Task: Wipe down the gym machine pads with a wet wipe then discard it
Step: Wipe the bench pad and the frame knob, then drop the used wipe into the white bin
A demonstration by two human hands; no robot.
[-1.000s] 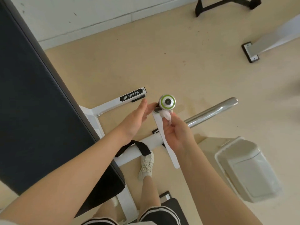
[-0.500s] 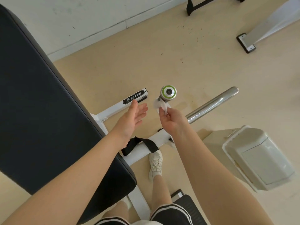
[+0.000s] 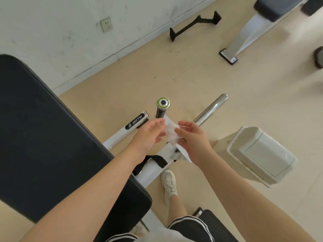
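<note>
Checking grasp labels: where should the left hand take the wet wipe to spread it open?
Probably the free upper-left edge of the wet wipe, approached from the left. The right hand pinches its right side, so that opposite edge hangs clear, facing the open left hand beside it.

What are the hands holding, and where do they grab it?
A white wet wipe. The right hand pinches its right edge and the left hand touches its left edge; its grip there is blurred.
</note>
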